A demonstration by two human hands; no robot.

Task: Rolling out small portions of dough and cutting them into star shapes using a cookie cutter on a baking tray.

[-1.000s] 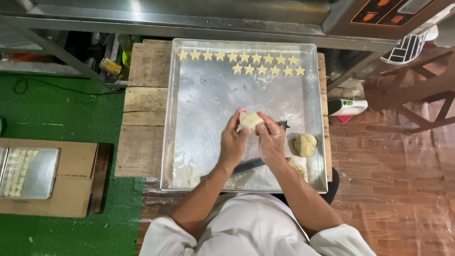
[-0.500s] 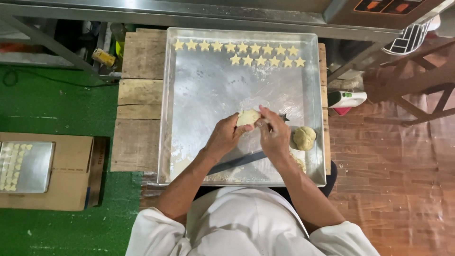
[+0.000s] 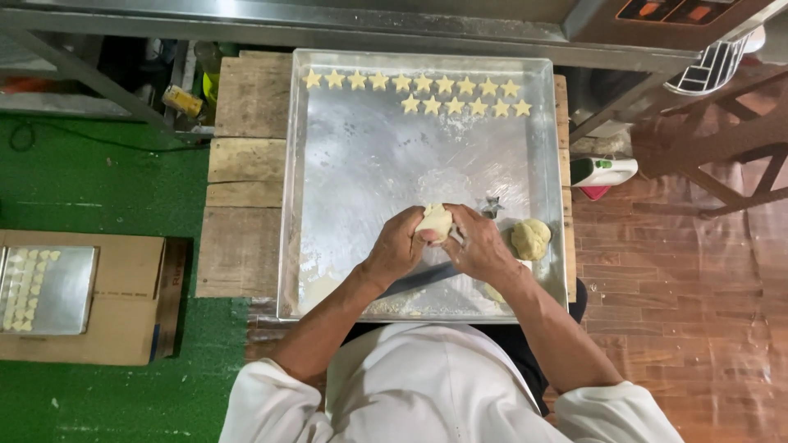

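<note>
1. I hold a dough piece [image 3: 435,221] pinched between both hands above the near half of the metal tray [image 3: 369,164]
2. My left hand [image 3: 396,250] and right hand [image 3: 480,246] both clasp it
3. A dough ball [image 3: 530,239] lies right of my hands; a star cutter [image 3: 490,204] sits just beyond them
4. Star cut-outs [image 3: 410,83] line the tray's far edge

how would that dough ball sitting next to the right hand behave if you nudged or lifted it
The dough ball looks rounded but lumpy and sits flat on the metal tray, so it would probably slide or wobble rather than roll far. It seems soft: the piece of dough pressed between the left hand and right hand looks squeezed, so fingers would likely dent it.
</note>
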